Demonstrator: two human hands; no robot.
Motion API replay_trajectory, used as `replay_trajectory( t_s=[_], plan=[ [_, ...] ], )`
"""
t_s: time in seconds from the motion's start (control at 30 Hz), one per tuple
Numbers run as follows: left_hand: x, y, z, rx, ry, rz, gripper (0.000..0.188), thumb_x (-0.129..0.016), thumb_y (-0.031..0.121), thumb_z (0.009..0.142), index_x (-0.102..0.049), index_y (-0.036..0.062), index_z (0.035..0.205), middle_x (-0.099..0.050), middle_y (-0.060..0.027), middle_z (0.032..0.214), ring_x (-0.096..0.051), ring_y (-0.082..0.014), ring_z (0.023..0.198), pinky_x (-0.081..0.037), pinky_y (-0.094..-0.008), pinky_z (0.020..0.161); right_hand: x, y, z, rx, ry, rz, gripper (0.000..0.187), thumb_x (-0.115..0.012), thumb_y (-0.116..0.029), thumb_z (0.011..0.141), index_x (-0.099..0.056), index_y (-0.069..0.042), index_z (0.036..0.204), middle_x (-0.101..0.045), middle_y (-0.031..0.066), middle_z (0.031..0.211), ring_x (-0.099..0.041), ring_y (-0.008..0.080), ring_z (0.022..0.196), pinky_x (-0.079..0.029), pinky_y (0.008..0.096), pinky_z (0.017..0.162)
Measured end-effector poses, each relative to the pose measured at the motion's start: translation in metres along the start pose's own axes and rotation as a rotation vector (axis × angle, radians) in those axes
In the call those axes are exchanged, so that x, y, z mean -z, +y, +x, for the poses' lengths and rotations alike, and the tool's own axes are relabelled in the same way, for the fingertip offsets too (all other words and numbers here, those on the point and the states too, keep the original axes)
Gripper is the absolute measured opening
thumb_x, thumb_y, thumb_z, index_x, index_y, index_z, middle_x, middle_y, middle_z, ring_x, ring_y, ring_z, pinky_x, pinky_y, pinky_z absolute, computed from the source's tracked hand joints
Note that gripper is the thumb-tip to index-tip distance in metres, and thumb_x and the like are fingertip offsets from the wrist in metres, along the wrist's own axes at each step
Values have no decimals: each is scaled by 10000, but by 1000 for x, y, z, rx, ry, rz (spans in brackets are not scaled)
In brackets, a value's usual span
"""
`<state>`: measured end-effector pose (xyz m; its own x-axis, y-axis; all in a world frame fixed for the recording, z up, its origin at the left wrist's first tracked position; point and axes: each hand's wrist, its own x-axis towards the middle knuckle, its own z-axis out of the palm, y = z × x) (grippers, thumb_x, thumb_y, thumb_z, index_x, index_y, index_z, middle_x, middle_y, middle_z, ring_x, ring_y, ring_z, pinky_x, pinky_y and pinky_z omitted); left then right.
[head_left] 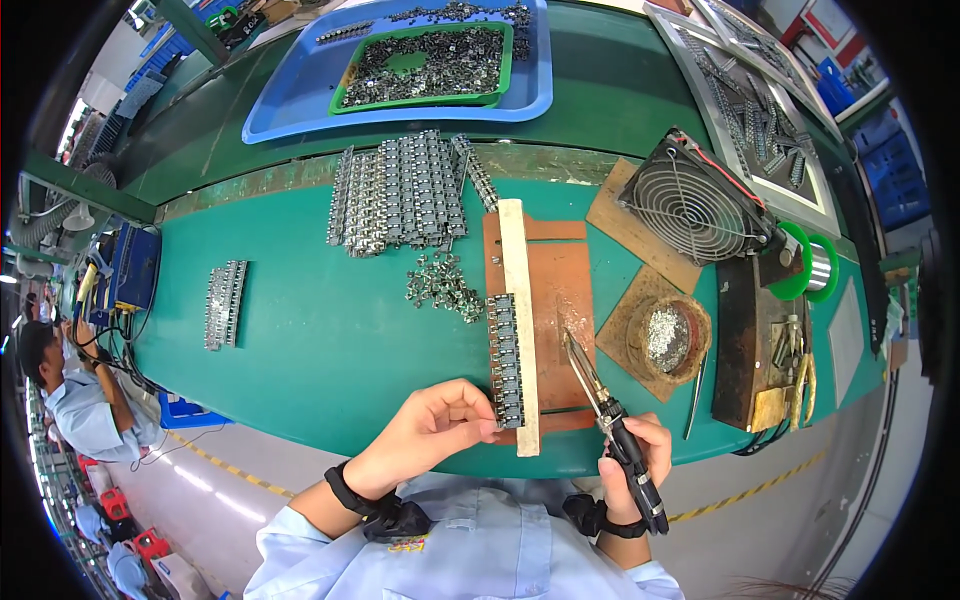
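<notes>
My right hand [643,462] is closed around the black handle of a soldering iron [620,440]. The iron's tip points away from me over a brown board [560,300]. A pale wooden strip [518,330] lies lengthwise on that board. Along its left side runs a row of small dark components with metal pins [506,360]. My left hand [440,430] is at the near end of this row, thumb and forefinger pinched together. Whatever sits between those fingertips is too small to make out. Loose small metal parts [442,285] lie in a heap left of the board.
Behind the heap stand many component rows [400,195]; a smaller group [225,305] lies left. A blue tray [290,95] holds a green tray [420,103] of parts. At right are a fan [695,200], a round bowl [640,335], a solder spool [820,268] and a metal stand [735,350].
</notes>
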<state>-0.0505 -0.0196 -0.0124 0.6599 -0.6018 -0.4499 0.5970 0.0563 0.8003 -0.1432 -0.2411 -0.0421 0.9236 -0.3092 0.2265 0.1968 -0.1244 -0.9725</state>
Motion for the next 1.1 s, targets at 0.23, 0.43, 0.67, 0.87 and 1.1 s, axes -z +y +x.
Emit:
replay_trajectory(
  t_s=[0.23,0.43,0.67,0.87,1.1],
  plan=[
    [0,1,1,-23,-21,-22,64,-553,43,827,-509,20,868,-572,-18,833,-548,-80,803,-436,-209,712,-4,0,-2,-11,27,20,412,-689,-131,676,-485,8,1006,-521,111,821,-526,169,702,-425,249,628],
    [2,-3,2,-22,-21,-2,63,-557,41,823,-506,22,857,-574,-17,841,-551,-79,805,-432,-207,704,-4,1,-3,-22,47,27,406,-693,-141,677,-489,6,997,-517,104,812,-516,167,697,-421,248,628],
    [3,-4,3,-39,-17,-23,73,-556,40,824,-499,21,866,-579,-29,854,-553,-82,813,-435,-211,716,-3,2,-4,-20,58,20,412,-698,-158,676,-491,4,994,-522,106,805,-514,167,697,-420,251,626],
    [4,-4,1,-23,-15,-58,80,-549,32,830,-491,14,882,-578,-43,874,-561,-99,825,-445,-223,741,-1,1,-6,-41,67,32,410,-703,-187,674,-501,0,978,-533,102,781,-510,171,685,-411,263,602],
    [7,-4,2,-28,-50,-67,71,-543,30,837,-488,12,878,-574,-45,880,-566,-112,841,-452,-233,750,13,-14,-27,20,2,37,402,-722,-207,648,-527,-4,935,-532,96,704,-501,189,618,-400,284,564]
  ],
)
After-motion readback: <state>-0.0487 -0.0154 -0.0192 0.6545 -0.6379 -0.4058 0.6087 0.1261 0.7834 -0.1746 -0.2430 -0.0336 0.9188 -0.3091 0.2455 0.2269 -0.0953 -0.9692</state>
